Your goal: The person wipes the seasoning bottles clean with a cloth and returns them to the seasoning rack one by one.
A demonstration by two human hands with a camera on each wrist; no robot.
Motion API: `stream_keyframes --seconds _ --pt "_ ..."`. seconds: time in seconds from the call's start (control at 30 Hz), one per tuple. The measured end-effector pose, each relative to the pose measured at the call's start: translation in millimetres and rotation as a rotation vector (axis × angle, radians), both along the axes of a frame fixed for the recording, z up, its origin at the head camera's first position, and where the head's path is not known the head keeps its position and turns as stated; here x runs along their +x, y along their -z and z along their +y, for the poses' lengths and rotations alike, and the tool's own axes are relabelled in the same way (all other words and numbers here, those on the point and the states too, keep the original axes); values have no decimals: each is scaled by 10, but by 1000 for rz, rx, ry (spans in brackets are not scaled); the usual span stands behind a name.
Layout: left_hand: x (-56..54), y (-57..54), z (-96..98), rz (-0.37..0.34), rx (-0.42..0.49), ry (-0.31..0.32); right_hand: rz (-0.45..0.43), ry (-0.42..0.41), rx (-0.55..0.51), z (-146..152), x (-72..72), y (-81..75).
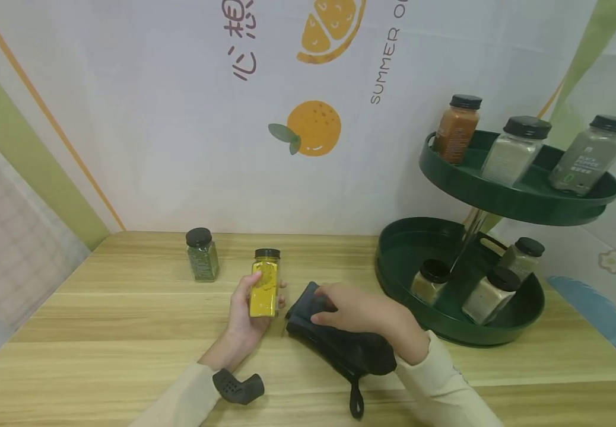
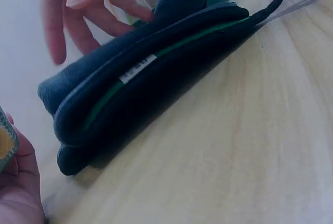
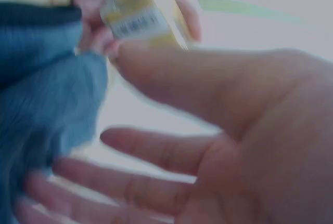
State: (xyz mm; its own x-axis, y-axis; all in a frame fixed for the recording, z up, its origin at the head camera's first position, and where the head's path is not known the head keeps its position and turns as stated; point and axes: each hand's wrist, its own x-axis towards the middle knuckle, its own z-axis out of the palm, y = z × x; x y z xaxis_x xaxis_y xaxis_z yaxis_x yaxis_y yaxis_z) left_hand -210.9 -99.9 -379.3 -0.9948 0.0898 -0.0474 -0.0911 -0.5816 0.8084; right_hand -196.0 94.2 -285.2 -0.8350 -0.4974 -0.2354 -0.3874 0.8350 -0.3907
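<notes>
My left hand [image 1: 245, 326] grips a square glass spice jar [image 1: 265, 292] with bright yellow powder and a black lid, holding it upright with the thumb along its side. In the right wrist view, a barcode label shows on the jar [image 3: 140, 24]. My right hand [image 1: 358, 309] reaches over a folded dark blue cloth [image 1: 335, 350], fingers spread and fairly straight. Along the cloth's fold in the left wrist view are a green edge and a small white tag [image 2: 138, 69]; its hanging loop [image 1: 356, 400] lies toward me.
A jar of green herbs [image 1: 203, 258] stands at the back left of the wooden table [image 1: 126, 332]. On the right is a two-tier dark green rack [image 1: 521, 204], with several black-lidded spice jars on its tiers. A printed curtain [image 1: 180, 148] hangs behind the table.
</notes>
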Motion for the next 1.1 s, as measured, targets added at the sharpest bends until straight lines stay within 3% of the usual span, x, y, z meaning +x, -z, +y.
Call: stream_keyframes --seconds 0.3,0.63,0.9,1.1 --pt "-5 0 -2 -1 5 8 121 200 93 353 -194 -111" --pt "-10 -14 -7 -16 10 32 69 213 160 418 -277 -12" --pt "-20 -11 -11 -28 23 40 158 211 134 407 -328 29" --pt "-15 -12 -12 -36 16 37 134 276 123 399 -364 60"
